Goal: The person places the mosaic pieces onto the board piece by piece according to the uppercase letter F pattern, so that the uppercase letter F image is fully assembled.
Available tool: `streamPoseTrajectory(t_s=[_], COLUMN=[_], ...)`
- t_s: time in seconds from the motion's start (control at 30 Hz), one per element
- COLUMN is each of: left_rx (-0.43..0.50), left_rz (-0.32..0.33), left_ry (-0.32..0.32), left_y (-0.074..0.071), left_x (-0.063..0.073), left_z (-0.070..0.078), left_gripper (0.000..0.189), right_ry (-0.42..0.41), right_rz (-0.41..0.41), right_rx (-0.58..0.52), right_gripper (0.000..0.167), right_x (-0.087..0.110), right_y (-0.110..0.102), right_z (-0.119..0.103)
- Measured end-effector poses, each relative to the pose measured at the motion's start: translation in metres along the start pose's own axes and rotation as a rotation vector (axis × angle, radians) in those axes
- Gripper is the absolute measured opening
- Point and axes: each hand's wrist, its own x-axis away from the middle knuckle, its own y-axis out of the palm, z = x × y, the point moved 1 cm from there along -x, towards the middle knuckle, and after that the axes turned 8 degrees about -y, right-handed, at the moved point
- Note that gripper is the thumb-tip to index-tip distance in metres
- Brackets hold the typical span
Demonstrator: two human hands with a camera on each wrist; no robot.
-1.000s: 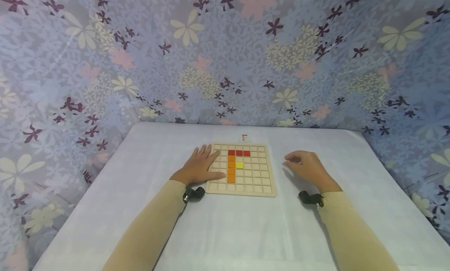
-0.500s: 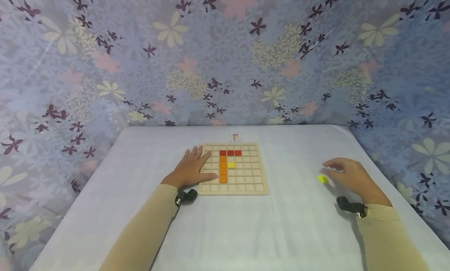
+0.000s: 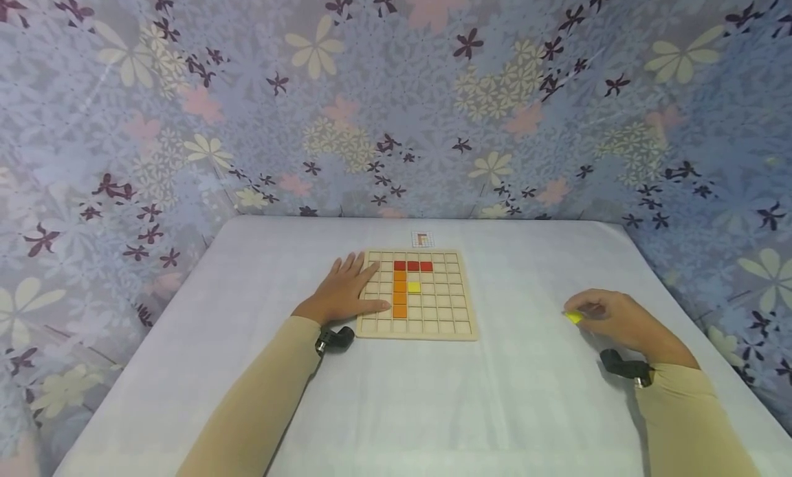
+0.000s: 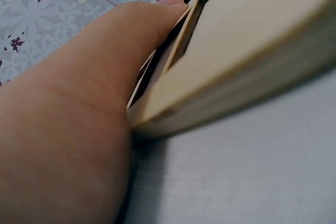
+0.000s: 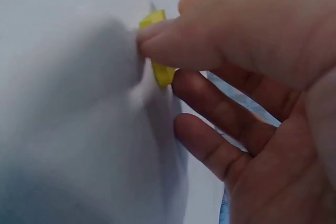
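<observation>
A square wooden grid board lies on the table, with three red tiles in a row and a column of orange tiles under the leftmost red one. One yellow tile sits beside the orange column. My left hand rests with spread fingers on the board's left edge; its thumb lies over the rim in the left wrist view. Off to the right, my right hand pinches another yellow tile between thumb and fingers, close over the white cloth.
A small printed pattern card lies just behind the board. White cloth covers the table, and a floral curtain hangs behind it. Each wrist carries a small black camera.
My right hand has moved right, away from the board, to a yellow tile on the cloth, and now pinches it. The left hand stays on the board; the head view shifts slightly.
</observation>
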Motion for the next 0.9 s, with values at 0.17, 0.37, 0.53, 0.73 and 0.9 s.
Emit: streamPoseTrajectory(t_s=[0.17, 0.37, 0.53, 0.73, 0.9], left_rx=[-0.005, -0.017, -0.014, -0.008, -0.002], left_rz=[-0.002, -0.007, -0.007, -0.021, -0.023], left_ry=[0.000, -0.003, 0.000, -0.022, -0.027], left_y=[-0.001, -0.001, -0.001, 0.001, 0.000], left_x=[-0.001, 0.000, 0.000, -0.001, -0.001], left_z=[0.000, 0.001, 0.000, -0.002, -0.001], left_gripper=[0.111, 0.111, 0.112, 0.112, 0.112], right_ry=[0.045, 0.051, 0.053, 0.035, 0.015], right_rz=[0.018, 0.051, 0.066, 0.070, 0.066], right_rx=[0.021, 0.038, 0.037, 0.038, 0.036], right_gripper=[0.024, 0.027, 0.030, 0.029, 0.029], right_x=[-0.002, -0.004, -0.008, -0.015, -0.022], right_y=[0.004, 0.008, 0.011, 0.014, 0.015], right_z=[0.003, 0.004, -0.001, -0.005, -0.008])
